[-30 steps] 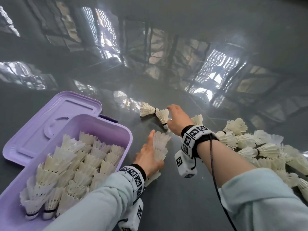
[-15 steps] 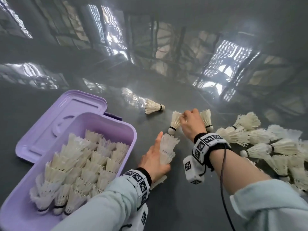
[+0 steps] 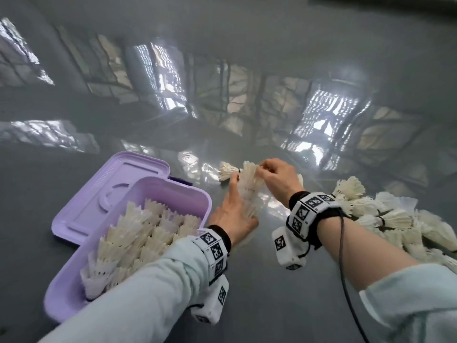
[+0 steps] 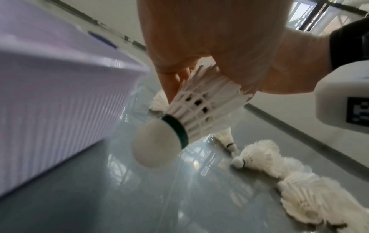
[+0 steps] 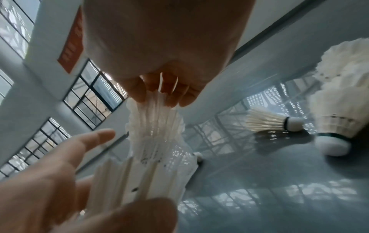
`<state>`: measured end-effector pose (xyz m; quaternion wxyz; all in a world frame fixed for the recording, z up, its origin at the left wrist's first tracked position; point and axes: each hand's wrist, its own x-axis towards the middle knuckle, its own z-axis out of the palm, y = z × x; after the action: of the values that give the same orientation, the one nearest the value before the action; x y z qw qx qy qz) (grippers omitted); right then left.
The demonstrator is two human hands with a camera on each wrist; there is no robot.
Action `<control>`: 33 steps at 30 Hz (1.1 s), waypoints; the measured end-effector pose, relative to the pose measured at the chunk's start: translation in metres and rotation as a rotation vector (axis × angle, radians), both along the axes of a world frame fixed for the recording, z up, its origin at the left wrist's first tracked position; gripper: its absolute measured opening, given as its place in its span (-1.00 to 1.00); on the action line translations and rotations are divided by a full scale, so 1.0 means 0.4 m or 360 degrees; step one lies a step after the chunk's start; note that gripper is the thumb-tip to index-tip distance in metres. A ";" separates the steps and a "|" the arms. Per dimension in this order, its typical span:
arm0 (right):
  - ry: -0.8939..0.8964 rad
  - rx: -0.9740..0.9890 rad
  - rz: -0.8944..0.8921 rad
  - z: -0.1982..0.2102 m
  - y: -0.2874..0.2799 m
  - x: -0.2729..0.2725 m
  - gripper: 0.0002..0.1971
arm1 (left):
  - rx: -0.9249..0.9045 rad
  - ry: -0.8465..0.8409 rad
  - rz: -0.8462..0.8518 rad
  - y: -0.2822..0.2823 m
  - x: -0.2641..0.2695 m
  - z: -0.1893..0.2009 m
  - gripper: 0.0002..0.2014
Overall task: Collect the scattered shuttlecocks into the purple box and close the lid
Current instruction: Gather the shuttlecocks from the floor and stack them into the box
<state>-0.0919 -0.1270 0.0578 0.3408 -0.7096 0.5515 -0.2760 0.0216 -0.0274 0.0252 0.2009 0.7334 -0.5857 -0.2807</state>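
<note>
The purple box (image 3: pixel 188 194) stands at the lower left, lid (image 3: pixel 118 179) folded open behind it, with several white shuttlecocks (image 3: pixel 138 233) packed inside. My left hand (image 3: pixel 235 211) grips a nested stack of shuttlecocks (image 3: pixel 249 194) just right of the box. The stack's cork (image 4: pixel 155 146) points down toward the floor in the left wrist view. My right hand (image 3: pixel 262 170) pinches the feathers of one shuttlecock (image 5: pixel 155 123) that sits on top of the stack (image 5: pixel 143 181). A single shuttlecock (image 3: pixel 227 170) lies on the floor just beyond the hands.
A loose pile of shuttlecocks (image 3: pixel 371 214) spreads over the glossy grey floor (image 3: pixel 247 293) to the right of my right arm. Two of them (image 5: pixel 273 121) lie close to the right hand. The box's ribbed wall (image 4: pixel 49 94) stands close to the left hand.
My right hand lifted a shuttlecock off the floor and carried it left onto the top of the stack in my left hand. The left hand moved slightly forward.
</note>
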 end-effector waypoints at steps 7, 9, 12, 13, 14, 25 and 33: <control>-0.0445 0.0041 0.0015 0.118 0.043 0.144 -0.79 | -0.0243 -0.0329 0.0077 0.034 0.185 0.145 -0.06; -0.0358 0.0065 0.0078 0.105 0.078 0.184 -0.80 | -0.0177 -0.0478 0.0081 0.074 0.241 0.145 -0.09; 0.0033 0.0043 0.0301 0.063 0.143 0.233 -0.75 | -0.0023 -0.0641 0.0019 0.151 0.306 0.102 -0.10; 0.0139 0.0050 0.0401 0.050 0.165 0.244 -0.72 | 0.0040 -0.0683 -0.0001 0.176 0.322 0.080 -0.10; 0.0235 0.0056 0.0499 0.040 0.187 0.254 -0.68 | 0.0107 -0.0728 -0.0019 0.200 0.336 0.059 -0.10; 0.0653 0.0204 0.0976 -0.030 0.267 0.338 -0.69 | 0.0293 -0.0882 0.0028 0.307 0.390 -0.046 -0.14; 0.0481 0.0432 0.1035 -0.041 0.312 0.326 -0.34 | 0.0388 -0.1054 -0.0042 0.318 0.357 -0.025 0.11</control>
<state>0.0387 -0.0023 0.0415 0.4164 -0.8286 0.3730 0.0300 0.1645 0.0997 0.0151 -0.0924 0.7957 -0.5906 -0.0982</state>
